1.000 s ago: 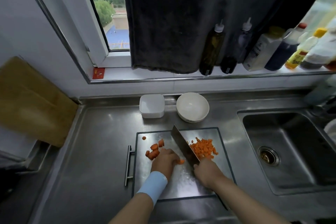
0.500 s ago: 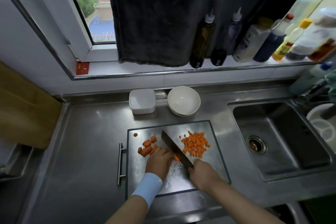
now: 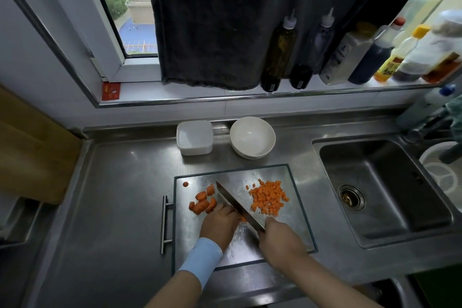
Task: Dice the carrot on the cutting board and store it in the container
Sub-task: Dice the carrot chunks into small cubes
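A steel cutting board (image 3: 295, 227) lies on the counter. A heap of diced carrot (image 3: 268, 197) sits on its right half and several larger carrot chunks (image 3: 203, 201) on its left. My right hand (image 3: 280, 237) grips the handle of a cleaver (image 3: 237, 204), whose blade runs diagonally between the two heaps. My left hand (image 3: 220, 224) has its fingers curled down on a carrot piece (image 3: 243, 219) right beside the blade; only a sliver of that piece shows. A white square container (image 3: 194, 137) stands empty behind the board.
A white bowl (image 3: 252, 136) stands right of the container. The sink (image 3: 382, 190) lies to the right. Several bottles (image 3: 278, 50) line the windowsill under a dark towel (image 3: 215, 20). A wooden board (image 3: 32, 147) leans at the left.
The camera view has shifted, so everything sits a little lower and further right in the frame. Both hands and the cleaver stay on the board at the same carrot piece.
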The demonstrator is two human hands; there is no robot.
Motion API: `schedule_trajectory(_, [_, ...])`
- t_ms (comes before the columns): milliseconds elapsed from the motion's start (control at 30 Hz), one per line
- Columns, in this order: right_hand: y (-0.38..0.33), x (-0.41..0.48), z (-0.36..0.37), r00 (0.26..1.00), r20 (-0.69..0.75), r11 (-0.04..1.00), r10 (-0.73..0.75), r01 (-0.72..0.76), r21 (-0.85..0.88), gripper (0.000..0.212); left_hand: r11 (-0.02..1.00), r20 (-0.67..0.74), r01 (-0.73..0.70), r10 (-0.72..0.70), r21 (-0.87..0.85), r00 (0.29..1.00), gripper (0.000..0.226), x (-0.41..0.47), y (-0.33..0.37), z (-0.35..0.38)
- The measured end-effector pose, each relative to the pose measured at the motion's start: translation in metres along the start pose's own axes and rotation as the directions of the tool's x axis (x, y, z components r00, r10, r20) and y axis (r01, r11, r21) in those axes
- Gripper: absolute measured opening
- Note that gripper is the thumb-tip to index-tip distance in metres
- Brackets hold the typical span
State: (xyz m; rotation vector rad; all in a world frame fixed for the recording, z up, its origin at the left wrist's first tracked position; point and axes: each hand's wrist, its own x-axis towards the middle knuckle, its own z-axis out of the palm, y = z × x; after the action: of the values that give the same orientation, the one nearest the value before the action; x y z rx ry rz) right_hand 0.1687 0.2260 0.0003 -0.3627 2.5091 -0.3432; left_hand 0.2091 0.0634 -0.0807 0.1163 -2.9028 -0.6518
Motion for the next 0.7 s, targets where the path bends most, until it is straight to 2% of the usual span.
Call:
schedule_trajectory(333, [-0.005,0.006,0.001,0.999,0.044,0.999,0.006,-0.004,-0.032,0.019,1.0,0.009,0.011,-0.011,-0.001,1.0,0.027,0.002,0.003,-0.003])
schedule_trajectory(567, [-0.005,0.017,0.008,0.996,0.086,0.999,0.035,-0.038,0.035,0.02,0.99,0.065,0.122,-0.118,-0.064,0.991,0.014,0.001,0.003,0.001])
schedule_trajectory(700, [-0.009,0.023,0.011,0.994,0.101,0.997,0.035,-0.041,0.064,0.023,0.991,0.083,0.111,-0.105,-0.074,0.991,0.013,0.002,0.0,0.002])
